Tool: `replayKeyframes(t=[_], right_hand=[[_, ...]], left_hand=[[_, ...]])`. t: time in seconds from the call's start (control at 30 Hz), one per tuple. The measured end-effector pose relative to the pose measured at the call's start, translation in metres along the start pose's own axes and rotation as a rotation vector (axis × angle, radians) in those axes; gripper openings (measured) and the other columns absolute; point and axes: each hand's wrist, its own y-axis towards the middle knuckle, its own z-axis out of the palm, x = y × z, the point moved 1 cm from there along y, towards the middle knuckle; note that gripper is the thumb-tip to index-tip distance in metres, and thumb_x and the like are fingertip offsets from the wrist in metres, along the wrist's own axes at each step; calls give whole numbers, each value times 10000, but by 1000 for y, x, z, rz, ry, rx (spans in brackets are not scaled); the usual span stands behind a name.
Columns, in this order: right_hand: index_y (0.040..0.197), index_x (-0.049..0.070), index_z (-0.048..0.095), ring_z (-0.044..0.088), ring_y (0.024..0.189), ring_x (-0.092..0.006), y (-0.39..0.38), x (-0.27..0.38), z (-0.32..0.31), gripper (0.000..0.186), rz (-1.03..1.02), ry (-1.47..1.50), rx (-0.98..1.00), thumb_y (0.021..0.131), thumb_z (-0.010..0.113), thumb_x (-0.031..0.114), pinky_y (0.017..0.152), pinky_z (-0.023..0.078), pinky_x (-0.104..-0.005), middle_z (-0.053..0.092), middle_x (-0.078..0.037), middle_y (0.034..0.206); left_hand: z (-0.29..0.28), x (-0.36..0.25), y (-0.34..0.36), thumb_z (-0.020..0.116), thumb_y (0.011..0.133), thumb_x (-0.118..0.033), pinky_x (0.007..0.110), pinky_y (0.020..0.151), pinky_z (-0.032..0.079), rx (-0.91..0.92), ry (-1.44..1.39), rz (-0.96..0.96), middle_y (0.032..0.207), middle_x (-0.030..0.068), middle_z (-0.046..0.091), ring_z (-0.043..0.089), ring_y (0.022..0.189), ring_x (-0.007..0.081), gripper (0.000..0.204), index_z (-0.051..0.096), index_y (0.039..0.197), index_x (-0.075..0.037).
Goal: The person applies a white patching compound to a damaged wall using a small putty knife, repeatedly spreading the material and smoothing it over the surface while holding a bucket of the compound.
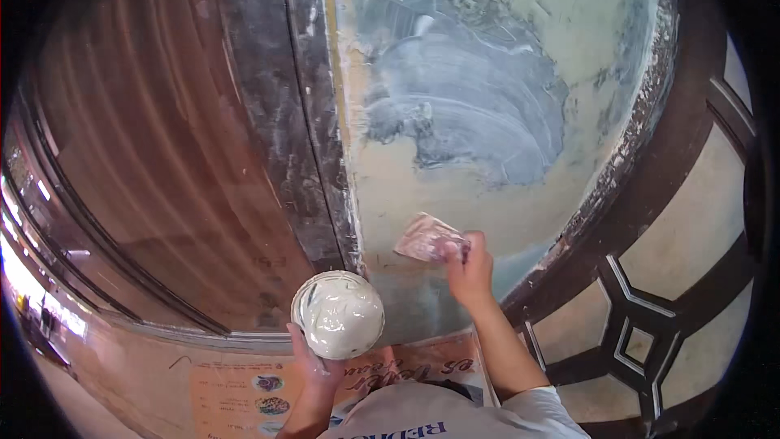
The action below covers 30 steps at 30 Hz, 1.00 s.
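Low in the view, my left hand [315,358] holds up a round tub of white filler paste [341,315], its fingers wrapped round the near left side; some fingers are hidden under it. The paste looks wet and glossy. To the right, my right hand [470,267] is closed round the handle of a putty knife [431,237]. Its wide blade is smeared with pinkish-white residue and points left, in front of the wall panel [455,195]. I cannot tell whether the blade touches the panel. Higher up, a grey-white coat of filler [479,97] spreads over the greenish panel.
A dark vertical frame [280,106] borders the panel on the left, with brown reflective glass [162,154] beyond it. Dark moulding with silvery trim [642,301] stands at the right. An orange printed sheet [236,390] lies low down, behind my left arm.
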Motion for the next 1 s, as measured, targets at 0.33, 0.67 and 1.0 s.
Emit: replayKeyframes(t=[0.33,0.67,1.0], right_hand=[[1066,32,523,636,767,-436,21,-124,-51,249,132,-166,-92,972,552,261,664,483,-475,647,-237,844],[1080,2,530,594,773,-194,21,-154,-101,265,205,295,-119,992,551,250,692,488,-341,632,-114,927],[1097,42,566,558,780,-140,-10,-301,-112,345,472,320,-249,999,533,371,699,461,-281,597,-42,875]], left_hand=[[18,29,-6,315,1018,-535,442,1110,366,-8,-72,-13,1452,136,448,464,1310,291,638,370,1447,-66],[51,65,-19,361,984,-592,435,1104,373,-3,13,-69,1455,132,445,463,1311,295,698,370,1451,-73],[102,99,-33,381,994,-552,443,1106,361,96,-43,-103,1475,117,417,466,1305,300,668,355,1461,-75]])
